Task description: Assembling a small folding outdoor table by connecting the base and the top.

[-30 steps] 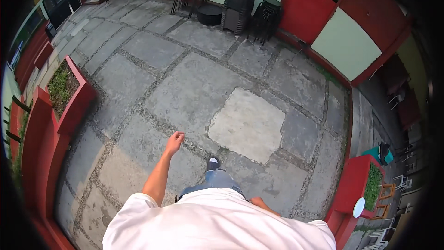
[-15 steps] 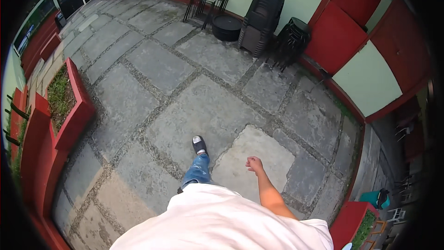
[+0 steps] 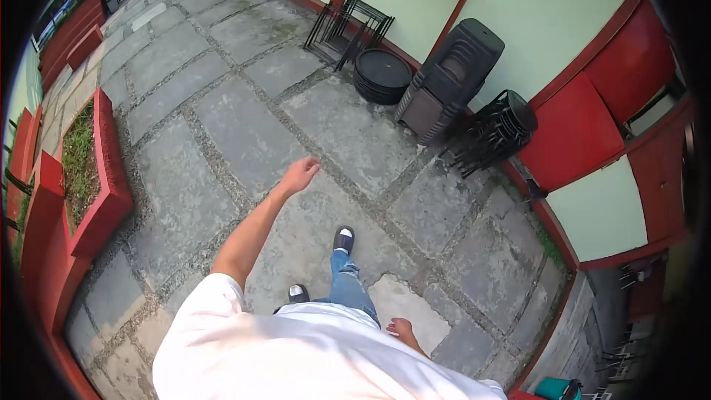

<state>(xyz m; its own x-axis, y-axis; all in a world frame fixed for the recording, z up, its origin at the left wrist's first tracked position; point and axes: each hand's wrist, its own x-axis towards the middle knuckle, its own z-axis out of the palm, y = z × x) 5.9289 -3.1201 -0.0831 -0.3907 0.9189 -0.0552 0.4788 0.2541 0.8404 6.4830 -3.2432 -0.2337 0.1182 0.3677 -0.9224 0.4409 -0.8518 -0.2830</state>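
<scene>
Reaching forward over the grey paving, my left hand [image 3: 302, 175] has loosely bent fingers and nothing in it. Down by my right hip hangs my right hand [image 3: 401, 327], empty, its fingers loosely apart above a pale concrete patch [image 3: 404, 301]. Neither hand touches anything. A dark shoe [image 3: 344, 238] with a white patch on top is in front, below a leg in blue jeans [image 3: 348, 281]. The other shoe [image 3: 298, 293] shows farther back on the left.
Along the pale green wall [image 3: 552, 22] stand black metal frames [image 3: 352, 30], stacked round black tabletops [image 3: 381, 76], stacked dark chairs [image 3: 455, 78] and stacked black stools [image 3: 498, 130]. A red planter [image 3: 111, 163] borders the left side. At lower right is a teal bin [image 3: 557, 388].
My left arm has swung forward into view, and my right hand has dropped back toward my hip. The stacked furniture looks nearer, and a second shoe now shows.
</scene>
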